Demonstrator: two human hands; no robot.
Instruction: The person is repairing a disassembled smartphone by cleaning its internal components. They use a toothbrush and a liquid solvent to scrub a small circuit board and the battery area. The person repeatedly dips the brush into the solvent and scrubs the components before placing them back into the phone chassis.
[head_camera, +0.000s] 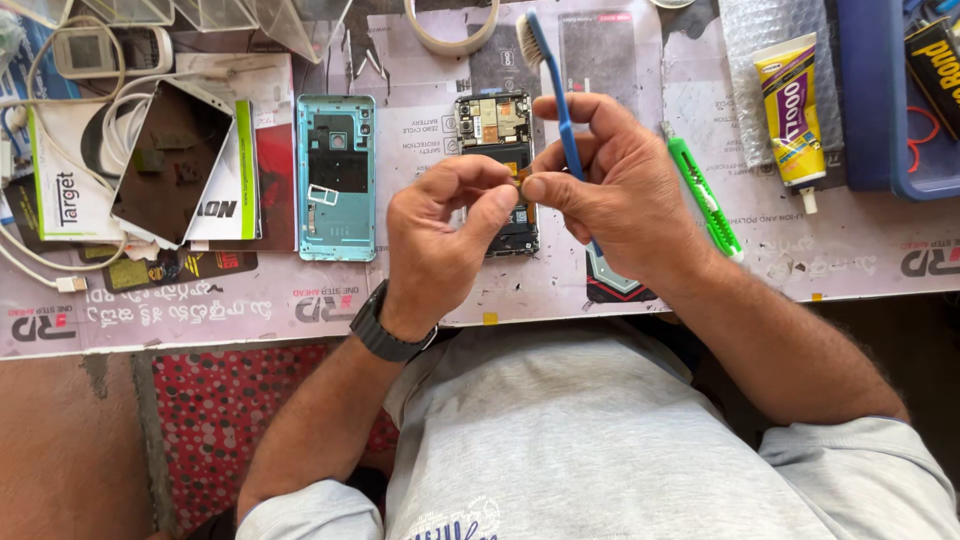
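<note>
My right hand (610, 190) grips a blue toothbrush (548, 75) whose bristled head points away from me. Its thumb and forefinger also pinch a tiny part (520, 184) together with the fingertips of my left hand (440, 235). Both hands hover just above an opened phone (493, 125) with its circuit board exposed, lying on the worktable. A teal phone back cover (336, 178) lies to the left of it. A dark watch sits on my left wrist.
A green utility knife (705, 200) lies right of my hands. A yellow glue tube (792, 115) and a blue tray (880, 100) sit at the far right. A white phone screen (170, 165), cables and packaging crowd the left. A tape roll (450, 40) lies at the back.
</note>
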